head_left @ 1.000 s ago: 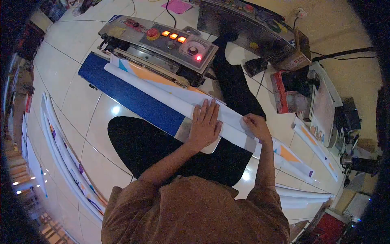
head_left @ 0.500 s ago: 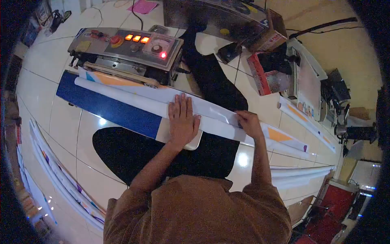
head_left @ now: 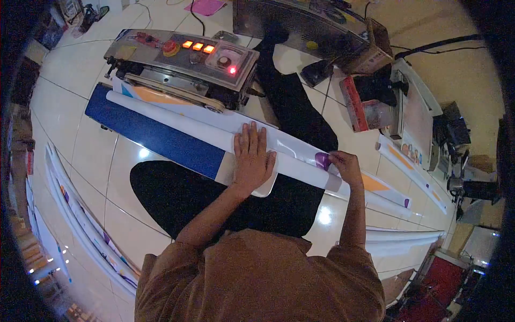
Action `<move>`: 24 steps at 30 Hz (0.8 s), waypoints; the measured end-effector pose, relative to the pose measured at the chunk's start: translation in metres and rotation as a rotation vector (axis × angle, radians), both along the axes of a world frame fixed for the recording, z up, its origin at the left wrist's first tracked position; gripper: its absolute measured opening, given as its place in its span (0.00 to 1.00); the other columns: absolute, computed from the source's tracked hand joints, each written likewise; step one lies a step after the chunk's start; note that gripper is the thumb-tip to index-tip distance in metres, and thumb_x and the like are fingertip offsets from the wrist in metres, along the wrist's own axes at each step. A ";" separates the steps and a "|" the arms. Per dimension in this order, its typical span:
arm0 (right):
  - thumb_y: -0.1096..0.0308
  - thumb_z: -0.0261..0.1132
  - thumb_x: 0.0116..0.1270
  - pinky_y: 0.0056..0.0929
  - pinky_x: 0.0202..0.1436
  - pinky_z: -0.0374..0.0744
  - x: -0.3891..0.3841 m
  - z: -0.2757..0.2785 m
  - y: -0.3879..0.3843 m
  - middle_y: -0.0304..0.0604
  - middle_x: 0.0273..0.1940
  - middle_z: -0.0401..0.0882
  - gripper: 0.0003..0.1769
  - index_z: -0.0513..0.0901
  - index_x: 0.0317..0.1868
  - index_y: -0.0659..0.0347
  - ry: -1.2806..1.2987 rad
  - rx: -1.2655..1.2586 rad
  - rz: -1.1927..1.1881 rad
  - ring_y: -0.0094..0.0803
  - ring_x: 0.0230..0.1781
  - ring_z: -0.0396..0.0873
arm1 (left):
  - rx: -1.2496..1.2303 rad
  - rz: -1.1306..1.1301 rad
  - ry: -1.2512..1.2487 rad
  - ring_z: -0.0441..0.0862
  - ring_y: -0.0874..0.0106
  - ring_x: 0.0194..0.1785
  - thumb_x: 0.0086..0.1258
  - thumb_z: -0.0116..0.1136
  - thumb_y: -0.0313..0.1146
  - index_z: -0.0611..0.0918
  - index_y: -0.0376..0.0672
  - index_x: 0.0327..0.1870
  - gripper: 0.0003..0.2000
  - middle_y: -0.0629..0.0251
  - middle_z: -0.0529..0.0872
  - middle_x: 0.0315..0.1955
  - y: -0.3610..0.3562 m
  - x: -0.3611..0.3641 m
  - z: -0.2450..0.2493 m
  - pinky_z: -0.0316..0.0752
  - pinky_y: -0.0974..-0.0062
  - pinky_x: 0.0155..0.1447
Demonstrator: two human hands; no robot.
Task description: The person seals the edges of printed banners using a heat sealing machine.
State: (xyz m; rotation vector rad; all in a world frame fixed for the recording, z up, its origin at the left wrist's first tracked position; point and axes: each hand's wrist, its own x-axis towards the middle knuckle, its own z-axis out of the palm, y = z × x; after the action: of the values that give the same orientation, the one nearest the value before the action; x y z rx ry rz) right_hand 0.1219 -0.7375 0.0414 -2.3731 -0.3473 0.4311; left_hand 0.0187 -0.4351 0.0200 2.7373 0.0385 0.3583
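A long white rolled sheet (head_left: 177,124) lies slantwise across a blue board (head_left: 155,137), against the front of a machine (head_left: 182,59) with lit orange buttons and a red light. My left hand (head_left: 254,160) rests flat on the roll with its fingers spread. Further right, my right hand (head_left: 346,165) pinches the sheet's upper edge beside a purple patch, thumb and fingers pressed together. Orange and blue print shows along the sheet near the machine.
More rolled printed sheets (head_left: 88,225) lie on the tiled floor at the left, and others (head_left: 410,172) at the right. A red and white box (head_left: 357,107) and a cardboard box (head_left: 375,51) stand at the upper right. My black-clad legs (head_left: 177,198) stretch around the board.
The whole view has shifted, so things appear slightly further right. Near my right hand the sheet's edge is now lifted or folded, showing a purple patch. My left hand stays flat on the roll.
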 end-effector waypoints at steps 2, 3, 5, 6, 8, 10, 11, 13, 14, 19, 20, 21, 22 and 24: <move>0.67 0.67 0.65 0.29 0.43 0.80 0.003 -0.003 0.000 0.47 0.37 0.87 0.11 0.86 0.45 0.63 0.012 0.014 0.022 0.33 0.36 0.84 | -0.008 0.000 -0.007 0.45 0.39 0.76 0.71 0.48 0.45 0.60 0.28 0.71 0.34 0.36 0.51 0.72 0.000 -0.001 0.001 0.39 0.40 0.75; 0.66 0.67 0.66 0.29 0.43 0.80 0.005 -0.004 0.001 0.47 0.37 0.87 0.11 0.86 0.45 0.62 0.023 0.027 0.042 0.33 0.35 0.84 | -0.010 -0.005 -0.006 0.45 0.39 0.76 0.71 0.48 0.45 0.60 0.28 0.70 0.34 0.36 0.52 0.72 0.000 -0.001 0.001 0.39 0.40 0.75; 0.66 0.66 0.66 0.30 0.42 0.80 0.008 -0.003 0.006 0.47 0.36 0.87 0.11 0.86 0.44 0.62 0.019 0.023 0.071 0.33 0.35 0.84 | -0.008 -0.005 -0.007 0.45 0.39 0.76 0.71 0.48 0.45 0.60 0.28 0.70 0.34 0.36 0.52 0.72 0.000 -0.001 0.001 0.39 0.40 0.75; 0.65 0.65 0.67 0.30 0.42 0.80 0.010 -0.003 0.009 0.47 0.35 0.86 0.11 0.86 0.43 0.63 0.017 0.016 0.098 0.33 0.34 0.84 | -0.016 -0.001 -0.009 0.45 0.40 0.76 0.71 0.48 0.45 0.60 0.28 0.70 0.34 0.36 0.52 0.72 0.000 -0.001 0.001 0.38 0.40 0.75; 0.64 0.64 0.68 0.31 0.42 0.80 0.015 0.001 0.014 0.48 0.35 0.86 0.11 0.85 0.42 0.63 0.043 -0.021 0.124 0.34 0.34 0.84 | -0.021 0.011 -0.010 0.44 0.41 0.76 0.71 0.48 0.45 0.60 0.27 0.70 0.34 0.36 0.52 0.72 0.000 -0.002 0.002 0.38 0.40 0.75; 0.64 0.62 0.68 0.32 0.42 0.80 0.020 -0.003 0.017 0.48 0.34 0.86 0.11 0.85 0.41 0.63 0.069 -0.059 0.154 0.34 0.34 0.83 | -0.010 -0.017 0.007 0.44 0.43 0.77 0.71 0.47 0.45 0.60 0.28 0.70 0.34 0.39 0.52 0.73 -0.001 -0.002 0.002 0.37 0.40 0.75; 0.64 0.62 0.68 0.32 0.43 0.79 0.022 -0.008 0.017 0.48 0.34 0.85 0.11 0.85 0.41 0.63 0.063 -0.062 0.163 0.34 0.34 0.83 | -0.007 -0.008 0.007 0.44 0.43 0.77 0.71 0.47 0.45 0.60 0.28 0.70 0.34 0.39 0.52 0.73 0.000 -0.002 0.002 0.37 0.40 0.75; 0.65 0.61 0.68 0.32 0.43 0.79 0.025 -0.014 0.016 0.48 0.33 0.85 0.10 0.84 0.40 0.62 0.057 -0.062 0.179 0.34 0.34 0.83 | -0.012 -0.038 0.027 0.44 0.44 0.77 0.71 0.47 0.45 0.59 0.27 0.71 0.34 0.42 0.52 0.74 0.002 -0.002 0.003 0.37 0.40 0.75; 0.66 0.61 0.68 0.32 0.44 0.79 0.027 -0.014 0.018 0.46 0.33 0.85 0.10 0.84 0.40 0.62 0.080 -0.040 0.197 0.33 0.35 0.82 | -0.009 -0.030 0.026 0.44 0.44 0.77 0.71 0.47 0.45 0.59 0.27 0.71 0.34 0.42 0.52 0.74 0.002 -0.002 0.004 0.37 0.40 0.75; 0.68 0.61 0.67 0.30 0.45 0.78 0.029 -0.016 0.022 0.43 0.34 0.85 0.09 0.83 0.39 0.64 0.159 0.012 0.217 0.31 0.36 0.81 | 0.052 -0.013 0.008 0.50 0.47 0.76 0.72 0.45 0.48 0.62 0.28 0.70 0.33 0.45 0.56 0.73 0.001 -0.003 0.006 0.40 0.43 0.76; 0.67 0.61 0.67 0.31 0.45 0.78 0.030 -0.019 0.018 0.43 0.34 0.85 0.09 0.83 0.39 0.64 0.176 0.043 0.206 0.30 0.36 0.81 | 0.056 -0.004 0.009 0.50 0.47 0.76 0.72 0.45 0.48 0.62 0.28 0.70 0.33 0.45 0.56 0.73 0.002 -0.003 0.006 0.40 0.43 0.76; 0.67 0.62 0.67 0.31 0.45 0.78 0.030 -0.021 0.015 0.42 0.34 0.84 0.09 0.83 0.39 0.65 0.193 0.073 0.194 0.29 0.37 0.81 | 0.004 -0.013 0.012 0.49 0.46 0.76 0.72 0.45 0.47 0.61 0.28 0.70 0.34 0.44 0.54 0.73 0.002 -0.003 0.006 0.39 0.42 0.76; 0.67 0.62 0.67 0.31 0.45 0.78 0.031 -0.025 0.011 0.42 0.34 0.84 0.09 0.83 0.39 0.65 0.193 0.075 0.201 0.29 0.37 0.81 | -0.049 -0.023 0.015 0.47 0.45 0.77 0.72 0.45 0.47 0.59 0.27 0.71 0.34 0.43 0.53 0.74 0.002 -0.003 0.006 0.39 0.41 0.75; 0.67 0.63 0.67 0.31 0.45 0.78 0.031 -0.031 0.008 0.43 0.34 0.85 0.09 0.84 0.40 0.66 0.211 0.089 0.172 0.30 0.37 0.81 | -0.045 -0.022 0.016 0.47 0.45 0.77 0.72 0.45 0.47 0.60 0.27 0.70 0.34 0.44 0.54 0.73 0.002 -0.002 0.006 0.39 0.41 0.75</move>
State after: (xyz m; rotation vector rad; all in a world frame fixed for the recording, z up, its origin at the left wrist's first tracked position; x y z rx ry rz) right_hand 0.1527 -0.7294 0.0106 -2.1947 -0.4638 0.7248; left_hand 0.0163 -0.4327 0.0263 2.6937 0.0210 0.3250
